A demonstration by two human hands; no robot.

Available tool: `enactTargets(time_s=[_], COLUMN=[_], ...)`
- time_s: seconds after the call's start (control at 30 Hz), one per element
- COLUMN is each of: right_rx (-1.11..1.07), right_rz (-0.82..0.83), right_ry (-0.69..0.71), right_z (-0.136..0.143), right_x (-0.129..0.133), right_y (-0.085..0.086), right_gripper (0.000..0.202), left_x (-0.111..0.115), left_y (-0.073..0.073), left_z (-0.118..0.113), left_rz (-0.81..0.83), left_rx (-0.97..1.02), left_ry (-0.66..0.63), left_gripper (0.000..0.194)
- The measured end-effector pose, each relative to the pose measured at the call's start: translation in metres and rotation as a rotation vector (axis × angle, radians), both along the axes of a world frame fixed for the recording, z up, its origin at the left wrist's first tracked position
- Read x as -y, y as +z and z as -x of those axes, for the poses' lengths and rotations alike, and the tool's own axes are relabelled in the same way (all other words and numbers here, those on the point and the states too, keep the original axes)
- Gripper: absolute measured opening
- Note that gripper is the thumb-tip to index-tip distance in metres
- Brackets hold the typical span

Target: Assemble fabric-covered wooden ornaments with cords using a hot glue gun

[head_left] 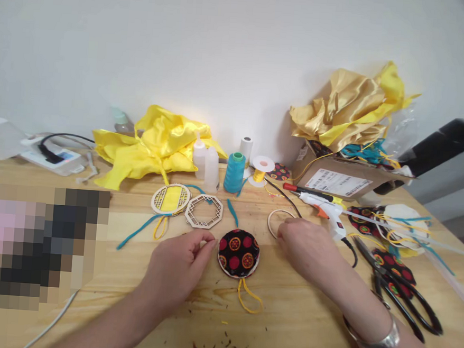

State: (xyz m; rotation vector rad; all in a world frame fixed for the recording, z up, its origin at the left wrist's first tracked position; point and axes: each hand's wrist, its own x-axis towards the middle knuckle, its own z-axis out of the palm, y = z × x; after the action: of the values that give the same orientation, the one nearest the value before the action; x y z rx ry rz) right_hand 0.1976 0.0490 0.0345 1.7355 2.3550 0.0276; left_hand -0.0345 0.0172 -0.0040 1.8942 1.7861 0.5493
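Observation:
A round black fabric disc [238,254] with red and orange circles lies on the table, a yellow cord loop [250,297] at its lower edge. Just left of it is my left hand [180,266], thumb and forefinger pinched together by the disc's edge; whatever they hold cannot be made out. My right hand [310,248] grips the thin pale ring [271,223] at its right side, fingertips partly hidden. Behind the disc lie an octagonal wooden lattice frame [188,219], a round lattice piece [154,203] with yellow fabric, and a short teal cord [232,212].
Bottles [211,170], a teal thread cone [234,175] and a yellow spool [259,175] stand along the wall. On the right are a white glue gun [334,218], black-handled scissors [400,297] and a cardboard box [315,166]. Yellow fabric [150,147] is bunched at the back.

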Motion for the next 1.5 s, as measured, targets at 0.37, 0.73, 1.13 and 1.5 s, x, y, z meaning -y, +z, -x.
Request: enactTargets(time_s=[0.37, 0.73, 1.13, 1.5], right_rx=[-0.939, -1.847, -1.641, -1.573], right_rz=[-0.215, 0.596, 0.534, 0.351], right_ry=[0.446, -0.315, -0.424, -0.374], right_z=[0.011, 0.006, 0.01, 0.009], right_x=[0.031, 0.017, 0.008, 0.008], right_y=[0.001, -0.013, -0.012, -0.009], right_gripper=[0.01, 0.029, 0.027, 0.024], left_x=[0.001, -0.002, -0.008, -0.007], left_y=[0.016, 0.022, 0.011, 0.011], left_z=[-0.005, -0.008, -0.003, -0.003], left_rz=[0.221, 0.317, 0.356, 0.173], left_rx=[0.776, 1.121, 1.089, 0.91], left_ry=[0.012, 0.159, 0.24, 0.193], left_gripper=[0.034, 0.019, 0.017, 0.012])
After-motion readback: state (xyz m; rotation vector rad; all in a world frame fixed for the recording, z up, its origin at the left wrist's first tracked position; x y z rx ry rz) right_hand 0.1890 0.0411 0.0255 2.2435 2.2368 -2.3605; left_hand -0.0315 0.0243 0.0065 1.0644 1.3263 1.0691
